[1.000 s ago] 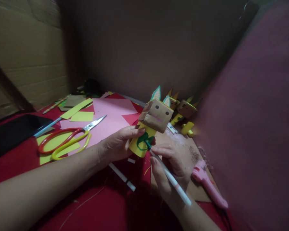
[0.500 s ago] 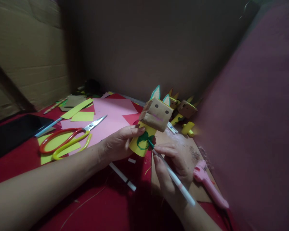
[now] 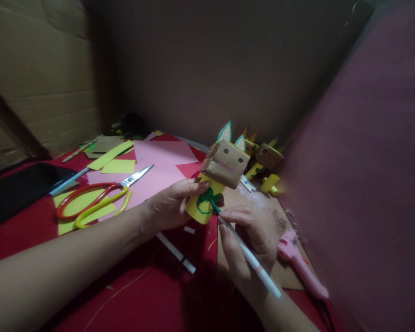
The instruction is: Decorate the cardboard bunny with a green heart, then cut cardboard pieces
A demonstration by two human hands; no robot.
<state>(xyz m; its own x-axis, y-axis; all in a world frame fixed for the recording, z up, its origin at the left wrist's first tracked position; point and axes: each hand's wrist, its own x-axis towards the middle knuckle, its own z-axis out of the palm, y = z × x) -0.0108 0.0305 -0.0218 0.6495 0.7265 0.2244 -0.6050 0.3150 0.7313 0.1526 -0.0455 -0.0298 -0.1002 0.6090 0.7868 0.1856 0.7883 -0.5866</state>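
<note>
My left hand [image 3: 176,198] is closed around a cardboard puppet [image 3: 226,163], thumb on the front of its yellow paper tube body. The puppet has a brown box head with dark eyes, a pink mouth and two white ears edged in teal. In my right hand [image 3: 247,240] is a green marker [image 3: 251,260] with a white barrel, pinched between thumb and fingers. Its green tip touches the tube at a partly filled green shape [image 3: 204,201]. My left fingers behind the tube are hidden.
Red-and-yellow-handled scissors [image 3: 103,198] lie on pink paper [image 3: 166,154] and yellow paper at left, near a dark flat device [image 3: 24,191]. A pink glue gun [image 3: 302,265] rests on a cardboard sheet [image 3: 224,263]. Similar puppets [image 3: 269,157] stand behind. White strips [image 3: 174,251] lie on the red cloth.
The marker tip has shifted very slightly on the green shape, and the puppet's head has moved a touch to the right. Both hands keep their hold.
</note>
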